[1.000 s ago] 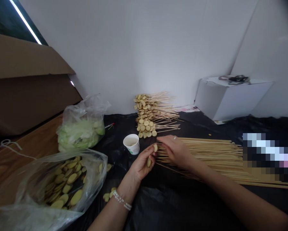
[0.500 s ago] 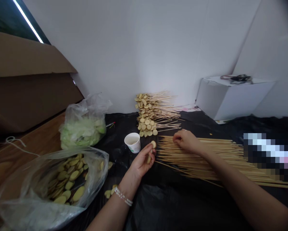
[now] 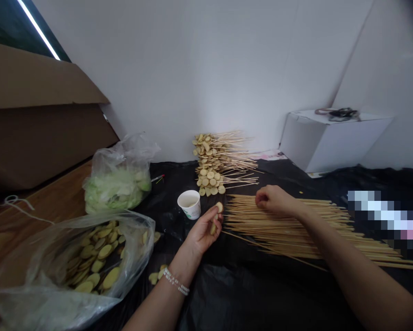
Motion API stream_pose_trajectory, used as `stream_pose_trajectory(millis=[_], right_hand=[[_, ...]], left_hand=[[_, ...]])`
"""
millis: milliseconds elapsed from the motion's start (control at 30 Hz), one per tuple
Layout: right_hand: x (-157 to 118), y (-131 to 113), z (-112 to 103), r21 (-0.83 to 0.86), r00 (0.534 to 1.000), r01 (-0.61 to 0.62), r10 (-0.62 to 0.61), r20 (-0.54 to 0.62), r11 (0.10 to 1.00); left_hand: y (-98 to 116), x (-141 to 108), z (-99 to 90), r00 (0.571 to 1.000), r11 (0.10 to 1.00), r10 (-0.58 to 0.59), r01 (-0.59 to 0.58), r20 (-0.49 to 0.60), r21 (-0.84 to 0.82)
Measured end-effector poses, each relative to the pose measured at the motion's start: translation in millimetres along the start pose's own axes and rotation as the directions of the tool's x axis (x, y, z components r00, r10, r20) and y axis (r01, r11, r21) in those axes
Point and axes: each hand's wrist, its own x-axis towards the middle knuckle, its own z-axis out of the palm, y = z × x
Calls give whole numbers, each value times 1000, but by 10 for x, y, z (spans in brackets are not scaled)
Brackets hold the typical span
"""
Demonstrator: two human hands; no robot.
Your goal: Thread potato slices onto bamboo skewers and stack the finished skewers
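My left hand [image 3: 206,229] is closed around a few potato slices [image 3: 219,208], held upright beside the paper cup [image 3: 189,204]. To its right lies a wide spread of bamboo skewers [image 3: 289,223], their tips toward my left hand. Over the top edge of that spread is my right hand [image 3: 273,200], its fingers curled together in a pinch; what they hold, if anything, is hidden. Beyond both hands, finished-looking skewers with potato slices on their ends [image 3: 211,179] are stacked by the wall.
At the left, an open plastic bag [image 3: 130,271] holds many potato slices, with a few loose slices [image 3: 154,277] near it. Behind it sits a bag of pale green vegetable pieces [image 3: 118,186]. A white box [image 3: 333,140] stands back right. Black plastic sheeting [image 3: 234,294] covers the surface.
My right hand has shifted slightly to the right over the skewers, fingers still curled. My left hand keeps its hold on the potato slices, nearly unmoved.
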Motion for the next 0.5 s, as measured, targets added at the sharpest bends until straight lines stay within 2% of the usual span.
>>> stream_pose_trajectory(millis=[300, 500], right_hand=[[95, 117, 182, -119, 999, 36, -37, -5, 992], [86, 75, 173, -105, 999, 38, -41, -32, 994]], left_hand=[[6, 9, 5, 1000, 1000, -6, 7, -27, 3], [-5, 29, -12, 999, 1000, 3, -2, -34, 16]])
